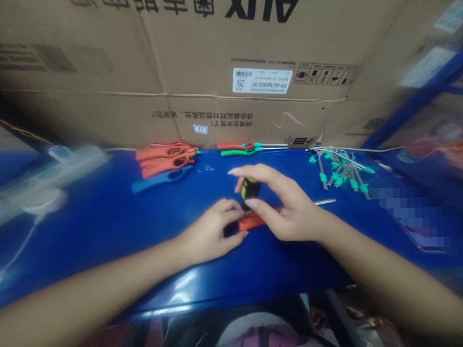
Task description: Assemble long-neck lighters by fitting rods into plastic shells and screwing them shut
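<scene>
An orange lighter [252,222] with a long metal tube lies across the blue table in front of me. My left hand [218,229] is closed around its left end, thumb and fingers pressing on it from both sides. With thumb and fingers, my right hand [281,202] grips a short black-and-yellow screwdriver [250,191], held upright with its lower end at the lighter's body. The screwdriver's tip is too small to make out, and my right hand hides the middle of the lighter.
Orange lighter handles [166,158] and a blue handle [163,180] lie at the back left. Two long lighters [238,149] rest against the cardboard [174,69]. Metal tubes with green ends [341,172] are heaped at the right. A power strip [64,169] lies far left.
</scene>
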The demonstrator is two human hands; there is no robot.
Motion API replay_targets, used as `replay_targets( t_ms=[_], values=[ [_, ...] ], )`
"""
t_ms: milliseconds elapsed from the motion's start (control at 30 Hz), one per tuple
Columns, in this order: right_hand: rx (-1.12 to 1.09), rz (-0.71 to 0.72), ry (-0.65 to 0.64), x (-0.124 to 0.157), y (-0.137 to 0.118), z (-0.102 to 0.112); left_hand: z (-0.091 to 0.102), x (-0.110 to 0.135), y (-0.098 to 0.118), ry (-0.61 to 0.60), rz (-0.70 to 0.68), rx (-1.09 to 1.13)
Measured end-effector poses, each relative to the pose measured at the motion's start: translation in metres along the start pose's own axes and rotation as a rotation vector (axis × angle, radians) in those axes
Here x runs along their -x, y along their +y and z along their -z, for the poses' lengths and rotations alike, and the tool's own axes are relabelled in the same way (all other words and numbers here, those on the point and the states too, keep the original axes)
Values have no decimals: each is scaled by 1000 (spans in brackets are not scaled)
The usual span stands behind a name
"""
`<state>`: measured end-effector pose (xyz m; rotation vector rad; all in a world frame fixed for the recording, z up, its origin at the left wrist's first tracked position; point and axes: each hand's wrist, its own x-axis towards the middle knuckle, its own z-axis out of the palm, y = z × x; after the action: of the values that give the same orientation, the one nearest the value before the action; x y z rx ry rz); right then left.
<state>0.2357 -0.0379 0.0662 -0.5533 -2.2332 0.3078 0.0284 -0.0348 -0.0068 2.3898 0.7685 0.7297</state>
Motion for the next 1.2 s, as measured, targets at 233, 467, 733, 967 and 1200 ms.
replay_targets(
  t_ms=[233,467,733,967,1200],
  values=[
    [303,151,198,1,5,0,2,0,1,-17,-5,-11],
    [52,32,92,0,7,6,3,-1,1,-24,-12,-35],
    [91,65,120,1,9,2,3,-1,1,-21,10,-25],
    [88,9,229,1,11,-1,3,0,0,-21,-4,-21],
    [-185,-108,52,0,4,-4,4,0,1,-30,20,-16]
  ],
)
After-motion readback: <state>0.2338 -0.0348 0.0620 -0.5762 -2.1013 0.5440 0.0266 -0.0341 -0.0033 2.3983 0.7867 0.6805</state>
